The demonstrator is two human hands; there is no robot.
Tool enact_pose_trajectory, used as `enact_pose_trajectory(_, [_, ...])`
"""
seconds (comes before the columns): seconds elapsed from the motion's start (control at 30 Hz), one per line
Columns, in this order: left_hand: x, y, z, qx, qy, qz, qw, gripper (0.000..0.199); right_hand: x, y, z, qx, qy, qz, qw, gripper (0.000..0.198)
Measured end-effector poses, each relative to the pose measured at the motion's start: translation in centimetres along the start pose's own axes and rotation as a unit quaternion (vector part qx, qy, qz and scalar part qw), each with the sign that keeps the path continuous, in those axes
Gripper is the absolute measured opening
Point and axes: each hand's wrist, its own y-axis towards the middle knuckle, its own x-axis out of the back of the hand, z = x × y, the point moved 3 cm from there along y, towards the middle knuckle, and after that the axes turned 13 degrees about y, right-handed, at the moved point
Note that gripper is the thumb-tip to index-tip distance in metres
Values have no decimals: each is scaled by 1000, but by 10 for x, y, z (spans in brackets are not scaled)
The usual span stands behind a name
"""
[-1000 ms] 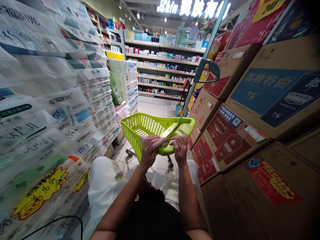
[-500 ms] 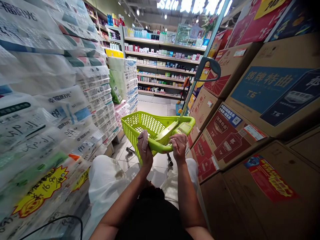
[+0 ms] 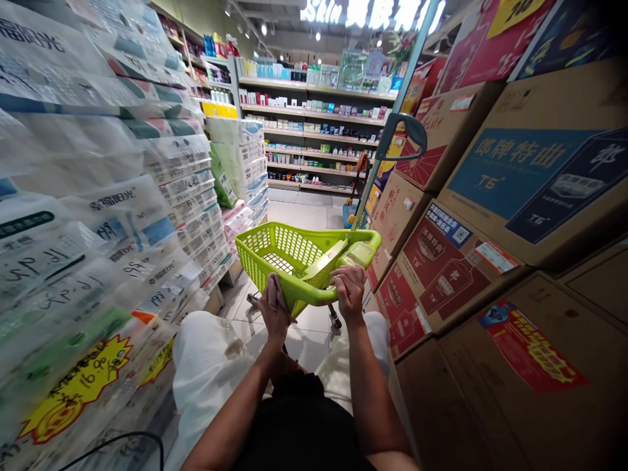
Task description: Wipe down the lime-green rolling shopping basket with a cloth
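Observation:
A small lime-green shopping cart (image 3: 314, 295) stands in front of my knees, its basket made of perforated plastic. My left hand (image 3: 275, 318) is closed on a pinkish-grey cloth (image 3: 276, 292), which it presses against the near outer side of the basket. Around the near rim, at the right end by the cart's handle, my right hand (image 3: 350, 289) has its fingers curled. A pale green flap (image 3: 325, 259) slants inside the basket. From the cart's right end rises a tall pole with a dark grey loop grip (image 3: 411, 136).
Stacked packs of tissue paper (image 3: 189, 190) line the left side closely. Piled cardboard cartons (image 3: 520, 170) wall in the right. Beyond the cart, tiled floor (image 3: 294, 210) leads to shelves (image 3: 318, 116) of small boxed goods. A black cable (image 3: 118, 434) curves at the lower left.
My left hand and the cloth have slid left and down along the basket's near side. My right hand keeps its hold on the rim. The view has shifted slightly.

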Motion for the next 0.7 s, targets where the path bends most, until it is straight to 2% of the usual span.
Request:
enact_pose_trajectory(0.1, [-7,0,-5,-10,8,28,1000,52,1,1,-1,1,4,-5,1000,34])
enact_pose_trajectory(0.23, [-13,0,-4,-24,28,34,999,52,2,1,-2,6,0,-11,1000,35])
enact_pose_trajectory(0.33, [-14,-5,14,6,48,23,999,53,2,1,-2,7,-12,-12,1000,37])
enact_pose_trajectory(0.43, [-15,-7,27,51,52,43,996,52,3,1,-2,5,-18,-15,1000,37])
enact_pose_trajectory(0.5, [-16,-3,20,54,39,56,996,50,3,1,-3,8,-13,-16,1000,36])
enact_pose_trajectory(0.6, [-16,4,0,39,8,33,999,46,4,1,-5,6,-13,-13,1000,35])
enact_pose_trajectory(0.7, [-17,1,-2,86,-13,35,996,46,5,0,-7,4,-16,-12,1000,36])
